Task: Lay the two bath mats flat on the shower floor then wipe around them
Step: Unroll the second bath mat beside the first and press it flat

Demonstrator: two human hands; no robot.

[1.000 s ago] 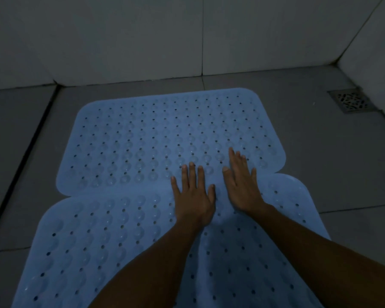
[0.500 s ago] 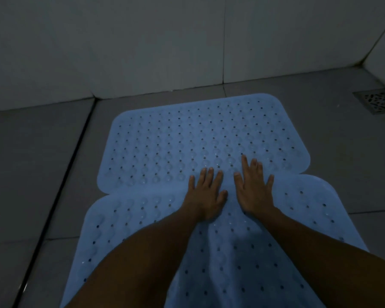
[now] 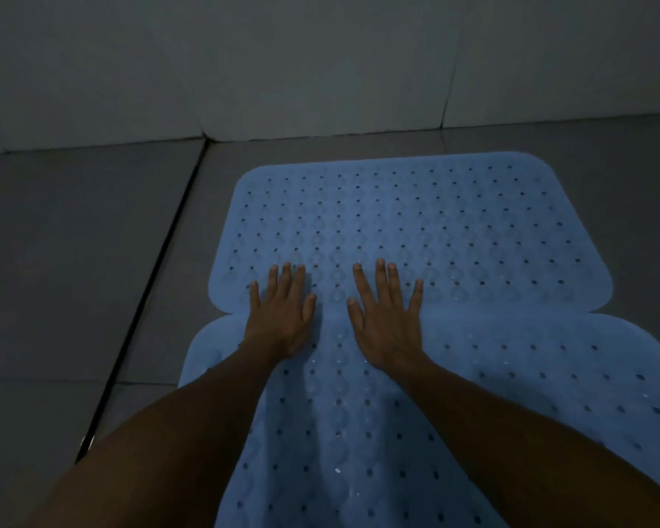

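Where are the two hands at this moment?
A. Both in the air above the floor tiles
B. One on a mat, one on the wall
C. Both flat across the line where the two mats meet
C: the left hand and right hand lie palm down, fingers spread, across the join between the far mat and near mat.

You have a grey tiled floor (image 3: 73, 261) under dim light, its tiles large and plain. A dark groove (image 3: 145, 295) cuts the floor on a slant at your left, running from the base of the wall (image 3: 282, 62) down toward the lower left edge. Near its lower end you can see a small bright glint (image 3: 86, 443); what it is cannot be told. The wall ahead is pale, tiled, with thin vertical joints (image 3: 448, 70).
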